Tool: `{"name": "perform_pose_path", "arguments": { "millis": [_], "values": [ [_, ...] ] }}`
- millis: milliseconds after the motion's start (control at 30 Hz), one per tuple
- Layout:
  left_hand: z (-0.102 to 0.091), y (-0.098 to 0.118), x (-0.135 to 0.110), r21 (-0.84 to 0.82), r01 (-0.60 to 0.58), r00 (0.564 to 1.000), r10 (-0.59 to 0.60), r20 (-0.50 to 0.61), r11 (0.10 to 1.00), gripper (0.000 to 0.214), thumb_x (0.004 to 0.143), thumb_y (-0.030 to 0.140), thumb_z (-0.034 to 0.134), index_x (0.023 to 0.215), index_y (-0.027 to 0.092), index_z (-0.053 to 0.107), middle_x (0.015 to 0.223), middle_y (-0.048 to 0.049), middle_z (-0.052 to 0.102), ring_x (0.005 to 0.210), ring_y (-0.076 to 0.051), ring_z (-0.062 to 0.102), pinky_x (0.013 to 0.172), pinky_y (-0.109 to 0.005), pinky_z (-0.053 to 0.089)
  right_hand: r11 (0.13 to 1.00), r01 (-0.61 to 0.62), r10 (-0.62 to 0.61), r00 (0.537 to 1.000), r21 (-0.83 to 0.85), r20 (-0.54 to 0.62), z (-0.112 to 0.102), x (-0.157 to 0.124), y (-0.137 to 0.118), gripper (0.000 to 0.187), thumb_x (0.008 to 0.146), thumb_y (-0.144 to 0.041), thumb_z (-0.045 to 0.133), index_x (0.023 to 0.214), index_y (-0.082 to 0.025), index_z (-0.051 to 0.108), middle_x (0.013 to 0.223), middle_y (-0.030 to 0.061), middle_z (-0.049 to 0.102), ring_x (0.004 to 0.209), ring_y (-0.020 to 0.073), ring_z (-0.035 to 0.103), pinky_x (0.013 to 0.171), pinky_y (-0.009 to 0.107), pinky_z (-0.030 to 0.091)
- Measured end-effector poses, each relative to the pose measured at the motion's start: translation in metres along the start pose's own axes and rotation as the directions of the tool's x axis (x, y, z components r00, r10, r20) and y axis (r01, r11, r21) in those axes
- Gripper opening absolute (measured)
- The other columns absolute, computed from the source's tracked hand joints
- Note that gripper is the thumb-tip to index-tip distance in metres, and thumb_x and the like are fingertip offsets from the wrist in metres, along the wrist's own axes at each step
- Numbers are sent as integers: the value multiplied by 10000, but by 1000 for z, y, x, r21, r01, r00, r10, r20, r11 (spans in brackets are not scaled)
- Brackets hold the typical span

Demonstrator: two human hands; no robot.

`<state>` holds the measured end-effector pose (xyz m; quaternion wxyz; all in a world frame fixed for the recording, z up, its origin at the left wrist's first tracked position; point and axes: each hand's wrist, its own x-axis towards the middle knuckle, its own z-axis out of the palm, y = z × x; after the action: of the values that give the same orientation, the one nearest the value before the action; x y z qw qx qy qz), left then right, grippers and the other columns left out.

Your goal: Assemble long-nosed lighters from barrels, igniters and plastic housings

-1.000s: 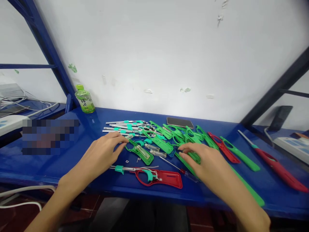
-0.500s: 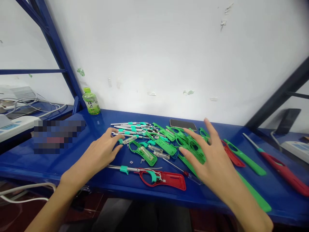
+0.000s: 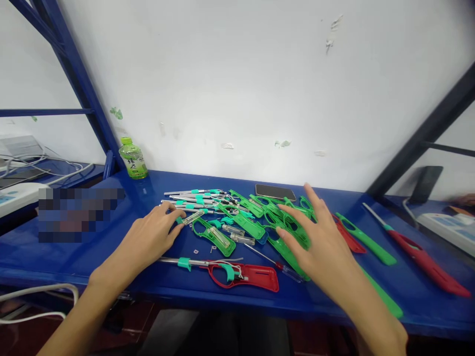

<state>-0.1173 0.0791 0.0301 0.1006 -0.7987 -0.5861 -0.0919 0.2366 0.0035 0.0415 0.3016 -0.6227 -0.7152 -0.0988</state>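
My left hand [image 3: 159, 227] pinches a clear fuel tank [image 3: 193, 216] with a teal end between thumb and fingers, low over the table. Metal lighter rods with teal parts [image 3: 196, 200] lie just beyond it. My right hand [image 3: 315, 230] has its fingers spread and holds nothing, above a heap of green lighter casing halves [image 3: 284, 247]. Between the hands lie a green casing half with a clear tank in it [image 3: 213, 236] and loose clear tanks [image 3: 242, 239]. Nearer me is an opened red lighter [image 3: 256, 277] with its rod, beside a screwdriver [image 3: 276, 263].
A phone [image 3: 274, 192] lies near the wall and a green tea bottle [image 3: 133, 159] stands at the back left. To the right are a whole red lighter [image 3: 419, 254] and a green casing piece [image 3: 371, 242]. Blue frame posts [image 3: 79, 74] rise at both sides.
The whole scene has shifted slightly left in view as the camera turned. Both hands keep nearly the same pose, the left still holding the fuel tank.
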Motion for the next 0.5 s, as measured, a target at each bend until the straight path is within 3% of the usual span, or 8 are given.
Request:
{"name": "perform_pose_path", "arguments": {
  "millis": [200, 500],
  "values": [
    [0, 0, 1, -19, -24, 1000, 24, -6, 1000, 439, 1070, 410, 357, 1178, 227, 741, 1305, -146, 651, 1133, -338, 703, 718, -383, 609, 998, 51, -52, 998, 24, 41, 5, 1, 5, 350, 1074, -417, 543, 1299, -270, 767, 1712, 101, 418, 1619, 457, 239, 1218, 739, 367],
    [-1, 4, -1, -26, -44, 998, 44, -35, 999, 426, 1030, 335, 416, 1274, 219, 746, 1350, -167, 629, 1165, -374, 670, 718, -430, 626, 992, 114, -116, 992, 48, 39, 4, 5, -11, 304, 1062, -345, 559, 1243, -259, 787, 1625, 143, 521, 1595, 410, 331, 1225, 702, 381]
  ]
}}
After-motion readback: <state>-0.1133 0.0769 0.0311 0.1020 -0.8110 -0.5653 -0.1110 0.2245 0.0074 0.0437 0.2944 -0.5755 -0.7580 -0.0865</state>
